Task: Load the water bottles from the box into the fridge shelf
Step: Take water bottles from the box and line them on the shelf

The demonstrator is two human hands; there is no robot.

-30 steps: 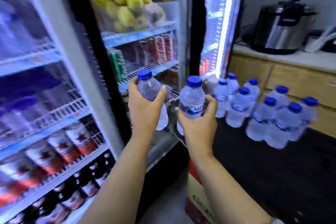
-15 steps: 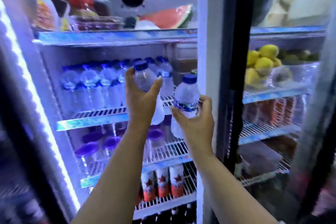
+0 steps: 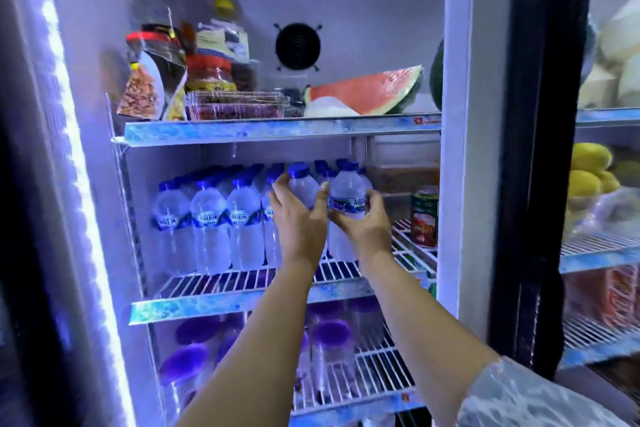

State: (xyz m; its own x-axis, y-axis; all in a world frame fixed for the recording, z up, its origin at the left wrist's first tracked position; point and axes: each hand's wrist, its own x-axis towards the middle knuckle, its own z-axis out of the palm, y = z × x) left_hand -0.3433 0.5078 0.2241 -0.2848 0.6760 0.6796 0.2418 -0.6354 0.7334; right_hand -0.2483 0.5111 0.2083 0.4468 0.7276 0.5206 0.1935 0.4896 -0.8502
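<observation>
Bottles, one wrapped in the left hand (image 3: 299,222) and one in the right hand (image 3: 363,229), have moved from near the box up onto the shelf (image 3: 225,305), beside the row (image 3: 207,215), almost put away.

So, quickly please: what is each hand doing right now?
Left hand: closed around a water bottle at the shelf.
Right hand: closed around another water bottle beside it.

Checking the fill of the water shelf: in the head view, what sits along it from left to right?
Row of stocked water bottles → left hand with its bottle → right hand with its bottle → red-labelled can.
</observation>
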